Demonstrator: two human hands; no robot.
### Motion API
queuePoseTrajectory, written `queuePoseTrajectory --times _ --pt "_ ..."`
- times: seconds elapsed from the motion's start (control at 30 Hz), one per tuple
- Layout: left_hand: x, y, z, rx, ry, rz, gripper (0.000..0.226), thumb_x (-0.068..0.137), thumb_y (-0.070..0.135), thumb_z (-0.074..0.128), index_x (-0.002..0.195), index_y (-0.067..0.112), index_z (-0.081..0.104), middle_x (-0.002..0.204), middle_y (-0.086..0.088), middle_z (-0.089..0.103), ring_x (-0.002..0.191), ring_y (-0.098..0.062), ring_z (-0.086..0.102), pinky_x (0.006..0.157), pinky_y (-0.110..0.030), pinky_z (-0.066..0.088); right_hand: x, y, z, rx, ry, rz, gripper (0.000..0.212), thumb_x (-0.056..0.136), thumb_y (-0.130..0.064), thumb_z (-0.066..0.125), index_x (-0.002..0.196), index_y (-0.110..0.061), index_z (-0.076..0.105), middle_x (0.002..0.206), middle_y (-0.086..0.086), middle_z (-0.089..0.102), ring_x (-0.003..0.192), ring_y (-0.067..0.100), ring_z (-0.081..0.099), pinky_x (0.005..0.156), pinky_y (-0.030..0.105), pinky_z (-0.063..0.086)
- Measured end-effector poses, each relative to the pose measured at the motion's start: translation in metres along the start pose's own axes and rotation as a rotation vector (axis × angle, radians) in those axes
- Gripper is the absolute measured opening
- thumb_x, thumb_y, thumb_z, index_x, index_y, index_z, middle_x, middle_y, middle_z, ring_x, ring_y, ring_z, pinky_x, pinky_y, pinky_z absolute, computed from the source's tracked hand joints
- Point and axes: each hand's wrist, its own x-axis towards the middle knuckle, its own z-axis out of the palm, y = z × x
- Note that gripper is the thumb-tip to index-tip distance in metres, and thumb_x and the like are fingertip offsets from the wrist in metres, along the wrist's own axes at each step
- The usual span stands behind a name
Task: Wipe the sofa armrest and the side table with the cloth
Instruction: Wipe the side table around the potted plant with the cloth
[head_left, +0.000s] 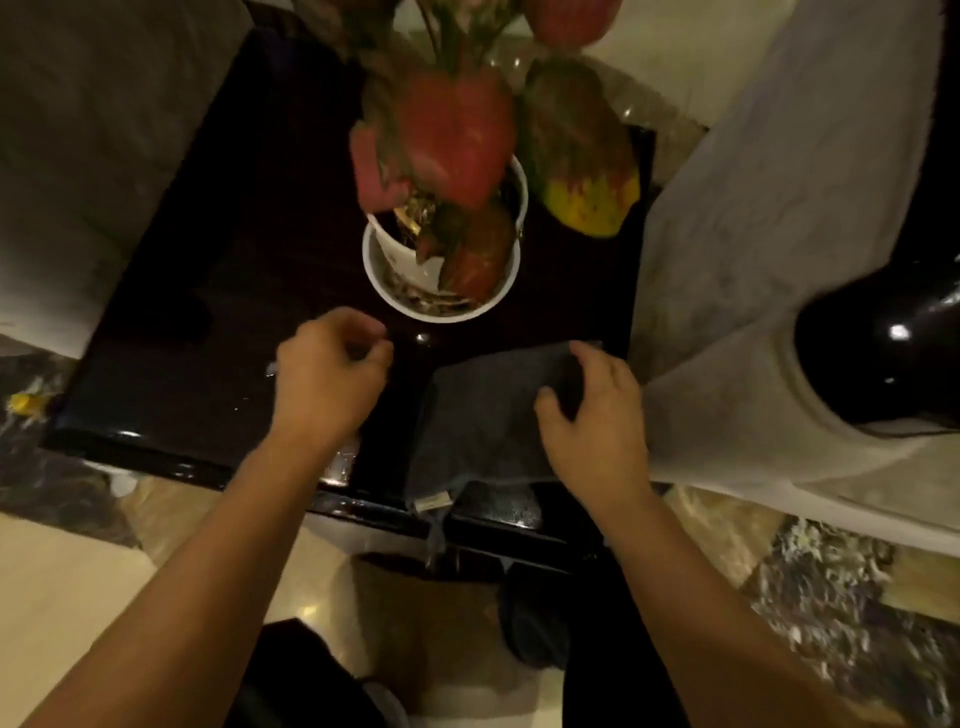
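A dark grey cloth (478, 415) lies flat on the near right part of the glossy dark side table (218, 291), one corner with a label hanging over the front edge. My right hand (592, 415) presses on the cloth's right side, fingers curled over its far edge. My left hand (327, 374) hovers over the table's middle front, fingers loosely curled, holding nothing. The sofa armrest (779, 218), covered in light grey fabric, runs along the table's right side; its dark glossy wooden end (883, 353) sticks out at the right.
A white pot (441, 306) with red and green leaves stands at the table's centre, just beyond both hands. Another grey sofa (93, 145) borders the table's left. Marble floor (78, 582) lies below, with my feet near the table front.
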Motion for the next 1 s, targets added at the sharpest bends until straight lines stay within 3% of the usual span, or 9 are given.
queuePoseTrajectory --times 0.07,0.17,0.27,0.37,0.53,0.63,0.73,0.83,1.0 --pt "0.019 -0.018 0.000 -0.052 0.077 0.065 0.016 0.085 0.029 0.064 0.100 0.028 0.068 0.086 0.006 0.073 0.075 -0.015 0.072 0.072 -0.041 0.062 -0.014 0.006 0.038 -0.119 -0.029 -0.068 0.067 0.094 -0.044 0.061 0.149 -0.012 0.042 0.148 0.021 0.043 0.141 0.040 0.034 0.117 0.051 0.029" --pt "0.054 -0.019 0.004 -0.019 0.101 0.107 0.010 0.086 0.023 0.059 0.095 0.024 0.063 0.072 0.003 0.071 0.055 -0.012 0.071 0.056 -0.037 0.062 -0.018 0.002 0.090 -0.351 -0.063 -0.008 0.100 0.084 -0.083 0.026 0.160 -0.019 0.013 0.165 0.026 0.004 0.151 0.046 -0.008 0.121 0.061 -0.003" --pt "0.078 -0.011 0.016 0.027 0.035 0.115 0.006 0.087 0.025 0.056 0.086 0.019 0.055 0.068 -0.007 0.069 0.041 -0.014 0.067 0.034 -0.027 0.051 -0.014 -0.004 0.125 -0.524 0.003 -0.038 0.109 0.075 -0.090 0.002 0.158 -0.023 -0.014 0.163 0.028 -0.018 0.146 0.051 -0.024 0.115 0.068 -0.014" --pt "0.090 -0.001 0.028 0.051 -0.030 0.149 0.025 0.089 0.026 0.050 0.099 0.004 0.057 0.070 -0.014 0.069 0.040 -0.021 0.067 0.033 -0.026 0.049 -0.011 -0.002 0.128 -0.532 0.042 -0.109 0.102 0.076 -0.089 -0.003 0.157 -0.029 -0.018 0.163 0.024 -0.023 0.145 0.052 -0.027 0.114 0.069 -0.015" --pt "0.092 0.002 0.032 -0.030 -0.053 0.007 0.044 0.090 0.014 0.055 0.128 0.002 0.037 0.111 -0.028 0.061 0.057 -0.033 0.072 0.032 -0.028 0.048 -0.033 0.038 0.111 -0.540 -0.122 -0.441 0.087 0.080 -0.092 0.004 0.152 -0.049 -0.019 0.164 0.001 -0.028 0.143 0.038 -0.040 0.116 0.061 -0.022" --pt "0.105 0.000 0.028 -0.129 -0.106 -0.094 0.041 0.083 0.005 0.063 0.120 -0.002 0.044 0.115 -0.028 0.059 0.080 -0.041 0.072 0.036 -0.033 0.053 -0.010 0.069 0.083 -0.522 -0.234 -0.563 0.088 0.078 -0.096 0.017 0.148 -0.057 -0.020 0.162 -0.014 -0.030 0.145 0.026 -0.039 0.120 0.054 -0.017" --pt "0.123 0.001 0.026 -0.189 -0.136 -0.146 0.026 0.076 -0.002 0.073 0.095 -0.001 0.054 0.099 -0.024 0.066 0.069 -0.038 0.074 0.044 -0.042 0.059 0.030 0.063 0.062 -0.488 -0.138 -0.261 0.106 0.069 -0.099 0.009 0.155 -0.044 -0.017 0.161 -0.006 -0.032 0.151 0.033 -0.027 0.122 0.051 -0.013" --pt "0.135 0.000 0.030 -0.320 -0.196 -0.225 0.034 0.078 -0.002 0.075 0.107 -0.008 0.058 0.102 -0.028 0.066 0.056 -0.036 0.072 0.040 -0.037 0.056 0.052 0.037 0.068 -0.422 -0.054 0.053 0.105 0.076 -0.093 0.005 0.159 -0.030 -0.013 0.167 0.009 -0.022 0.151 0.044 -0.019 0.122 0.059 -0.006" --pt "0.152 -0.004 0.029 -0.326 -0.164 -0.272 0.037 0.072 0.007 0.082 0.099 -0.006 0.060 0.101 -0.026 0.067 0.053 -0.038 0.071 0.046 -0.038 0.058 0.000 0.036 0.107 -0.544 -0.120 -0.439 0.096 0.080 -0.091 0.001 0.156 -0.036 -0.016 0.162 0.001 -0.031 0.147 0.034 -0.034 0.116 0.048 -0.026"
